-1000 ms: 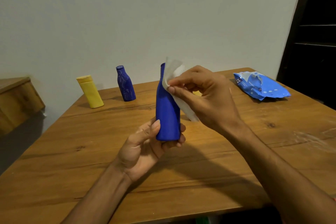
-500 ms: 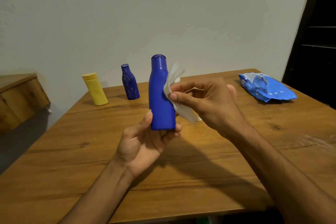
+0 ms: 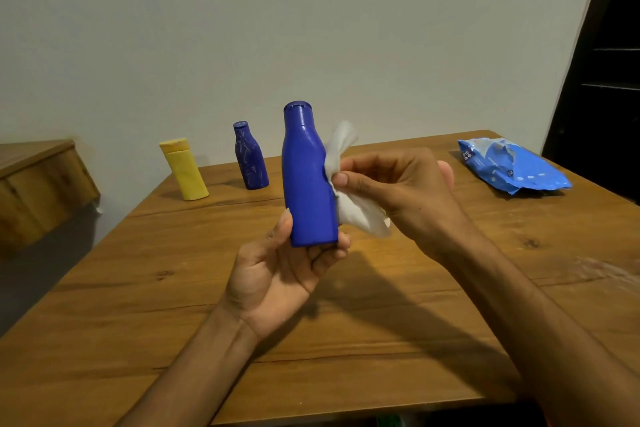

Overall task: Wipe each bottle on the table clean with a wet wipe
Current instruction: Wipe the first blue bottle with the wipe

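Note:
My left hand (image 3: 280,274) grips the base of a plain blue bottle (image 3: 306,180) and holds it upright above the wooden table (image 3: 173,305). My right hand (image 3: 398,191) pinches a crumpled white wet wipe (image 3: 349,198) and presses it against the bottle's right side. A smaller dark blue bottle (image 3: 250,156) and a yellow bottle (image 3: 183,170) stand at the table's far left, near the wall.
A blue wet wipe pack (image 3: 509,166) lies at the table's far right. A wooden ledge (image 3: 38,184) juts out at the left, beyond the table's edge. Dark shelving (image 3: 609,80) stands at the right.
The blue bottle was turned so its broad face shows and its cap is uncovered. My right hand slid the wipe from the neck down to the bottle's right side.

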